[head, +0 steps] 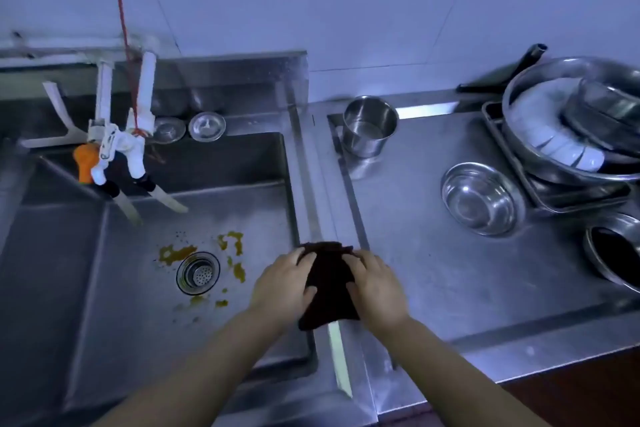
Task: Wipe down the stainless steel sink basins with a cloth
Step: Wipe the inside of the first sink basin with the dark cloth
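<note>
A dark brown cloth (329, 284) hangs over the steel rim between the sink basin (138, 322) and the counter. My left hand (284, 284) grips its left side and my right hand (375, 291) grips its right side. The basin floor carries orange-yellow stains (235, 243) scattered around the round drain strainer (198, 273). A second basin (38, 270) lies at the far left, partly cut off by the frame's edge.
White taps with an orange fitting (114, 146) overhang the basin's back. Two drain plugs (207, 126) rest on the back ledge. On the counter stand a steel cup (369, 126), a steel bowl (479, 198), a dark-filled bowl (613, 253) and a rack of stacked dishes (571, 128).
</note>
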The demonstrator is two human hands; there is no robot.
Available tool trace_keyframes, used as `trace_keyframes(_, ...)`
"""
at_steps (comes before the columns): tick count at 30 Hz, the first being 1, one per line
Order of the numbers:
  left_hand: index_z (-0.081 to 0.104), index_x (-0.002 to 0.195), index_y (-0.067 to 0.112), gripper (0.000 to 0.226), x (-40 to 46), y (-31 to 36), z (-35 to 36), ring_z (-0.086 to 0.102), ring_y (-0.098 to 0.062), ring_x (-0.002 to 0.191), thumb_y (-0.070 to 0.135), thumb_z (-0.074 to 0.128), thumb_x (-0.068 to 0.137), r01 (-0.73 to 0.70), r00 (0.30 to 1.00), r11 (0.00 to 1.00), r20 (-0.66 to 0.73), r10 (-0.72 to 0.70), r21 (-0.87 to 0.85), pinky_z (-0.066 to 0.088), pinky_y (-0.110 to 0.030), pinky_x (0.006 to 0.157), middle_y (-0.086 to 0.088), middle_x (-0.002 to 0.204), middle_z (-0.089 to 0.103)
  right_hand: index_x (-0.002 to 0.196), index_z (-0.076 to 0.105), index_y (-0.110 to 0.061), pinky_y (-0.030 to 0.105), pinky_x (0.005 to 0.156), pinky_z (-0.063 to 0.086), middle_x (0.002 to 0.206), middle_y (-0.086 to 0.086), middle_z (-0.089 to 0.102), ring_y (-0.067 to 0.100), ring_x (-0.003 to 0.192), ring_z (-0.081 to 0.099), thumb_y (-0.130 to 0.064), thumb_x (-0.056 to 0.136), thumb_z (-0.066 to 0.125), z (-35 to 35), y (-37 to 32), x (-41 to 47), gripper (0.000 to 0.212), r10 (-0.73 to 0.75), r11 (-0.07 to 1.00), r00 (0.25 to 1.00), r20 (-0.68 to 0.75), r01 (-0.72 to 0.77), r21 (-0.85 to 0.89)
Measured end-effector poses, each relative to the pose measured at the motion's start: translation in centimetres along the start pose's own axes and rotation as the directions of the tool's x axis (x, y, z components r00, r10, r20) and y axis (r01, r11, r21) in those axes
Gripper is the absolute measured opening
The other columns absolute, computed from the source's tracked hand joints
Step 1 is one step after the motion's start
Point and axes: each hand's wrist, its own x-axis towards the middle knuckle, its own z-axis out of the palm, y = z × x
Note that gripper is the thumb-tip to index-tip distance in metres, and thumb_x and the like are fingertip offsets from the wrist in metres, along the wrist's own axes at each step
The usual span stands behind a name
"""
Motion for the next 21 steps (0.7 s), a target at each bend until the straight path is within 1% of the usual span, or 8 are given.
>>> trace_keyframes(3,0.019,0.148,0.022,0.068,2.2,0.3,0.8,0.026,-0.021,0.136,0.034,0.053,0.089,0.01,0.999,0.999,-0.046,-0.008,0.045,0.029,-0.036,0.109,0.002,0.153,0.025,0.144,0.038,-0.013,0.03,0.108,0.028,0.149,0.006,0.035,0.022,0.134,0.035,-0.007,0.089,0.047,0.4,0.9,1.6,0.056,-0.024,0.995,1.0,-0.004,0.024,0.098)
trace_keyframes(6,0.021,0.147,0.021,0.067,3.3,0.4,1.5,0.028,-0.019,0.135,0.031,0.054,0.089,0.024,0.999,0.998,-0.047,-0.021,0.059,0.027,-0.032,0.108,0.003,0.147,0.036,0.146,0.034,-0.014,0.026,0.111,0.022,0.152,0.006,0.031,0.02,0.138,0.031,-0.005,0.087,0.048,0.7,1.2,2.8,0.061,-0.099,0.987,0.995,0.014,0.096,0.131)
trace_keyframes(11,0.048,0.121,0.02,0.036,3.0,0.5,2.1,0.042,-0.02,0.113,0.02,0.051,0.085,0.074,0.997,0.995,-0.041,-0.072,0.066,0.032,-0.028,0.093,0.001,0.118,0.053,0.139,0.045,-0.009,0.032,0.1,0.038,0.135,0.009,0.05,0.027,0.12,0.046,-0.001,0.082,0.05,1.1,1.3,3.2,0.057,-0.15,0.981,0.988,0.026,0.145,0.129)
trace_keyframes(12,0.053,0.11,0.02,0.026,2.8,0.5,2.1,0.045,-0.02,0.108,0.018,0.05,0.084,0.078,0.997,0.996,-0.029,-0.076,0.052,0.032,-0.028,0.089,0.001,0.111,0.056,0.131,0.053,-0.008,0.035,0.091,0.044,0.12,0.01,0.058,0.029,0.108,0.052,0.0,0.076,0.055,1.1,1.1,3.3,0.055,-0.182,0.98,0.983,0.008,0.18,0.088)
trace_keyframes(14,0.054,0.089,0.019,0.012,2.2,0.1,1.9,0.047,-0.021,0.101,0.014,0.048,0.08,0.065,0.998,0.997,0.004,-0.065,0.039,0.029,-0.027,0.08,-0.001,0.099,0.058,0.093,0.071,-0.011,0.032,0.065,0.049,0.081,0.006,0.064,0.027,0.076,0.059,0.002,0.052,0.07,0.7,0.4,3.5,0.042,-0.269,0.963,0.961,-0.063,0.266,-0.051)
trace_keyframes(16,0.055,0.083,0.018,0.009,1.4,-0.9,1.6,0.045,-0.02,0.098,0.015,0.049,0.077,0.039,0.999,0.999,0.036,-0.039,0.002,0.026,-0.026,0.075,-0.002,0.096,0.056,0.055,0.062,-0.016,0.025,0.053,0.043,0.057,0.0,0.054,0.022,0.056,0.055,-0.002,0.032,0.073,0.1,-0.8,3.6,0.029,-0.371,0.912,0.926,-0.073,0.349,-0.215)
trace_keyframes(18,0.057,0.079,0.016,0.007,0.5,-2.6,1.0,0.046,-0.019,0.094,0.02,0.052,0.076,0.016,0.998,0.998,0.065,-0.012,-0.057,0.028,-0.025,0.07,-0.002,0.091,0.054,0.046,0.055,-0.017,0.026,0.055,0.041,0.052,-0.002,0.049,0.021,0.054,0.052,-0.007,0.03,0.073,0.2,-2.3,4.0,0.026,-0.435,0.868,0.899,-0.058,0.401,-0.294)
trace_keyframes(21,0.052,0.074,0.021,0.005,-1.2,-6.0,-0.2,0.055,-0.02,0.082,0.023,0.056,0.074,0.064,0.994,0.983,0.102,-0.047,-0.171,0.032,-0.028,0.06,0.001,0.079,0.056,0.05,0.056,-0.016,0.028,0.062,0.039,0.054,-0.001,0.051,0.022,0.059,0.054,-0.007,0.036,0.072,1.1,-5.2,4.8,0.023,-0.477,0.861,0.878,-0.042,0.457,-0.225)
